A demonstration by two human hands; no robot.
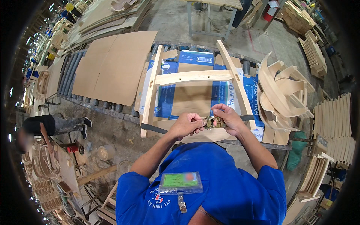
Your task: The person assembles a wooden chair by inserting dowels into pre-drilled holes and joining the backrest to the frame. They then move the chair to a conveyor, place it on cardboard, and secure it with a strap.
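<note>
"Blue shirt point(221, 183) nearest; and the metal buckle point(209, 120)?"

"Just beyond the shirt, between the hands; left hand point(188, 125) and right hand point(231, 120) pinch opposite ends, equally near; its long axis runs sideways, along the dark strap point(153, 128) on the wooden frame point(193, 77)."

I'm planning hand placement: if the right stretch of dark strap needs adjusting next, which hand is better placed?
Probably the right hand: it is at the right side of the metal buckle, beside that strap stretch; the left hand is at the buckle's left.
</note>
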